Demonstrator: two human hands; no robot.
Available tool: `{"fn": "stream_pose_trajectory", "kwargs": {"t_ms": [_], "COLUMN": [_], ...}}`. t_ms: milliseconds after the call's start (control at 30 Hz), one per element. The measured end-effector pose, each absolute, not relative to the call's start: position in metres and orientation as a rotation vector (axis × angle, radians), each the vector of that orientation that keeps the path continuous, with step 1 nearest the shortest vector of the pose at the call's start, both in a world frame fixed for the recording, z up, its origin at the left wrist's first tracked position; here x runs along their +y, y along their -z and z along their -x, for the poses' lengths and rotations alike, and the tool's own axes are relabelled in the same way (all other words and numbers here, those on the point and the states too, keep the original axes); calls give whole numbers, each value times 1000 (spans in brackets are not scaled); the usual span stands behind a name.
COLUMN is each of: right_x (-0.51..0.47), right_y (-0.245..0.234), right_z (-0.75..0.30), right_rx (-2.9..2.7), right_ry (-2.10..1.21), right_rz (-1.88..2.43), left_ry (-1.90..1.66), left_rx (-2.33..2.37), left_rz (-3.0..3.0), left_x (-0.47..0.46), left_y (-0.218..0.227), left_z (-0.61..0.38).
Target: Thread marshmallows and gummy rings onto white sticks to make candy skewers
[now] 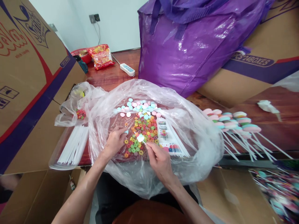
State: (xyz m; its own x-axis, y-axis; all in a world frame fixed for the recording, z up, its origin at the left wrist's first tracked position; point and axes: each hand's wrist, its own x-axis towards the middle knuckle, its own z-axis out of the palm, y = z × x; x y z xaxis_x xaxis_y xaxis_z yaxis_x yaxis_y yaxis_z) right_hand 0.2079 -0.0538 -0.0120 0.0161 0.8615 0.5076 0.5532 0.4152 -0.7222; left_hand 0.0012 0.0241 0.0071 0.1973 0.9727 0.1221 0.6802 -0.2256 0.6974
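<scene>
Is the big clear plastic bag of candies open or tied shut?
Open. The clear plastic bag is spread wide around the candy rings; the left hand and the right hand, holding a stick, work inside it.

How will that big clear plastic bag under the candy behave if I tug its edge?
The clear plastic bag looks thin and crumpled, so it would probably flop and bunch, not slide flat. The ring candies lie loose on it, so a tug would likely scatter them.
</scene>
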Motion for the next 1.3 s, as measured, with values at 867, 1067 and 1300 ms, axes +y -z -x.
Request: {"fn": "stream_pose_trajectory", "kwargs": {"t_ms": [867, 1067, 1300], "right_x": [-58, -55, -55], "right_y": [3, 1, 2], "right_z": [-190, -189, -187], "right_rx": [-1714, -1710, -1732], "right_ry": [-510, -525, -537], "right_rz": [1241, 1241, 1281], "left_ry": [-1274, -1252, -1260], "left_rx": [1303, 1216, 1271], "left_rz": [-830, -815, -880], "left_x": [-4, -7, -10], "left_y": [-6, -3, 0], "left_z": [-21, -20, -22]}}
